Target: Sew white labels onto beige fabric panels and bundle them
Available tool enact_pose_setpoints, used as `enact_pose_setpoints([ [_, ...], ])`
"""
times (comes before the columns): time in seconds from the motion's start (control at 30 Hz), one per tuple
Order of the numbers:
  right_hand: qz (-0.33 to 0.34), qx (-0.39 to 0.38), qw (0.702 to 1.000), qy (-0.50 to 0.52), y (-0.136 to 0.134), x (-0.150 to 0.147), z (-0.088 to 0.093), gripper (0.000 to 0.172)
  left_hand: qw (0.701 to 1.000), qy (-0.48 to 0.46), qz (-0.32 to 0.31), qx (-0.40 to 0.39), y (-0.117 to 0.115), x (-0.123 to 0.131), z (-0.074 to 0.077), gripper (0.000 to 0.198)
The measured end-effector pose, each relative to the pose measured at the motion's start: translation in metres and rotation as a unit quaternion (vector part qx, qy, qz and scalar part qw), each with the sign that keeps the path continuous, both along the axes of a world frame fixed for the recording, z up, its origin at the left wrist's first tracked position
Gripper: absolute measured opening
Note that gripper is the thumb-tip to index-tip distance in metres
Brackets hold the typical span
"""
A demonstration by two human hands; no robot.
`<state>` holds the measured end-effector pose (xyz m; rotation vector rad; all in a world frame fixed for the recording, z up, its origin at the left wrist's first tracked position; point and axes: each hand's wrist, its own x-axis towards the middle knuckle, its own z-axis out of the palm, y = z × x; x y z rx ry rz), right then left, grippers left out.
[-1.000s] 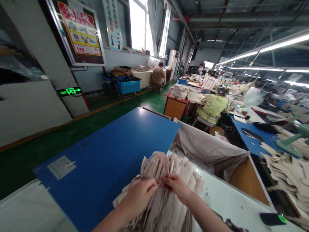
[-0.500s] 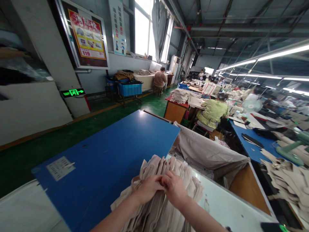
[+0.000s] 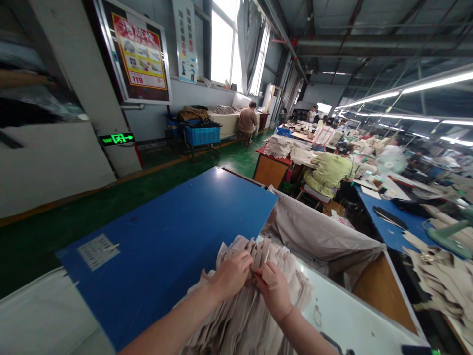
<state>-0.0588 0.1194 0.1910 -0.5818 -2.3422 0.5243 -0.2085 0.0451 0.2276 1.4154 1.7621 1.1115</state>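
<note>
A thick bundle of beige fabric pieces [image 3: 240, 320], packed on edge in rows, lies before me across the blue board and the white tabletop. My left hand [image 3: 233, 272] is on top of the bundle, its fingers bent and closed on the upper folds of the fabric. Close beside it on the right, my right hand [image 3: 272, 285] pinches a fabric edge between thumb and fingers. The fingertips of both hands nearly meet, and what exactly they grip is partly hidden.
The blue board [image 3: 177, 207] covers the left of the table, with a label [image 3: 98, 251] on it. On the right stands a cloth-lined bin [image 3: 314, 222]. Further right, a blue worktable [image 3: 384, 217] carries fabric pieces. A person in green [image 3: 328, 172] sits ahead.
My left hand has shifted up and forward over the folds. My right hand has moved slightly right and down, so the hands no longer overlap. The view has swung a little left.
</note>
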Motion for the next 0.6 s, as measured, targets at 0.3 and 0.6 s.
enact_pose_setpoints([
  [0.3, -0.05, -0.017, 0.998, -0.024, 0.002, 0.004, -0.001, 0.012, 0.989, -0.138, 0.022, -0.043, 0.012, -0.008, -0.008, 0.008],
  [0.6, 0.002, -0.064, 0.983, -0.174, 0.003, 0.008, 0.021, 0.014, 0.922, -0.349, 0.031, -0.165, 0.012, -0.021, -0.005, 0.036],
])
